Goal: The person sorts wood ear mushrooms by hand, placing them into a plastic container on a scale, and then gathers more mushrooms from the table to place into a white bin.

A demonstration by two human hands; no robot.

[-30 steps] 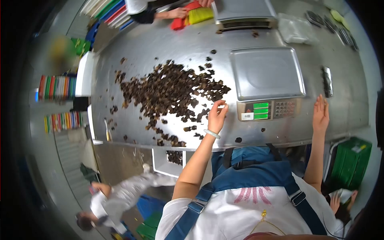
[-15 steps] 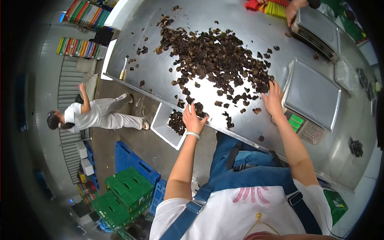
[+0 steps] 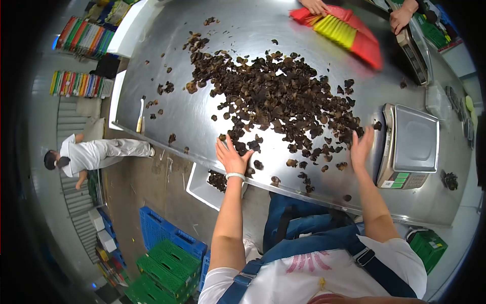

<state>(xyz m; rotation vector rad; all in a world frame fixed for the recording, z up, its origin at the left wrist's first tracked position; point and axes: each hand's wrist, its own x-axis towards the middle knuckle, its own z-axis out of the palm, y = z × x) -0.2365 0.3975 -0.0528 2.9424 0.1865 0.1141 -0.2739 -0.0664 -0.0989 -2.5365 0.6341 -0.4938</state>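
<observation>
A wide heap of dark brown, curled pieces that look like wood ear mushrooms [image 3: 276, 96] covers the middle of the steel table [image 3: 167, 50]. At the heap's near left edge, my left hand [image 3: 234, 159] has its fingers spread beside several loose pieces. My right hand [image 3: 361, 147] is open at the right edge, fingers pointing away and close to the outermost pieces. Neither hand has a firm hold on anything. Just right of my right hand stands a weighing scale [image 3: 415, 139] with a green display. Below the table edge, a white bin [image 3: 200, 187] contains more dark pieces.
Across the table, another person's hand [image 3: 315, 6] holds a red and yellow brush [image 3: 349, 38]; a hand [image 3: 401, 19] grips a tilted second scale [image 3: 415, 58]. A white-handled tool [image 3: 140, 116] lies left. Green crates [image 3: 169, 268] and someone in white [image 3: 88, 157] are on the floor side.
My left hand has moved off the table edge onto the tabletop by the pieces. The other person's brush has come further over the table, and the far scale is now tipped up.
</observation>
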